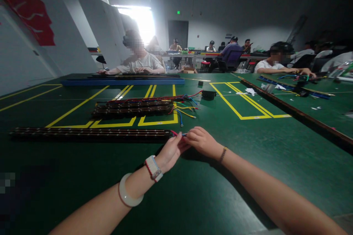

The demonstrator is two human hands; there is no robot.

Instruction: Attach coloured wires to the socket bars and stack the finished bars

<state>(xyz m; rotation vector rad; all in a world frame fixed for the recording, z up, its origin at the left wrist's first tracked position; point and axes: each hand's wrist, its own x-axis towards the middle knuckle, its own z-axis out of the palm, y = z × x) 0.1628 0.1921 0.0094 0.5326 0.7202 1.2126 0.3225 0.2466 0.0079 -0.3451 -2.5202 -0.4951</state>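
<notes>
A long dark terminal strip (91, 134) lies across the green table (248, 154) in front of me, with red and blue wire ends (178, 133) sticking out of its right end. My left hand (171, 151), with a watch and a pale bangle on the wrist, pinches those wire ends. My right hand (200, 141), wearing a thin bracelet, meets it from the right with fingers curled on the same wires. Both hands rest on the tabletop.
A stack of similar strips (132, 108) with loose red, yellow and blue wires (187, 108) lies farther back inside yellow floor-style markings. A small black box (209, 94) sits beyond. A person sits opposite at a blue rail (121, 80); others work at neighbouring tables to the right.
</notes>
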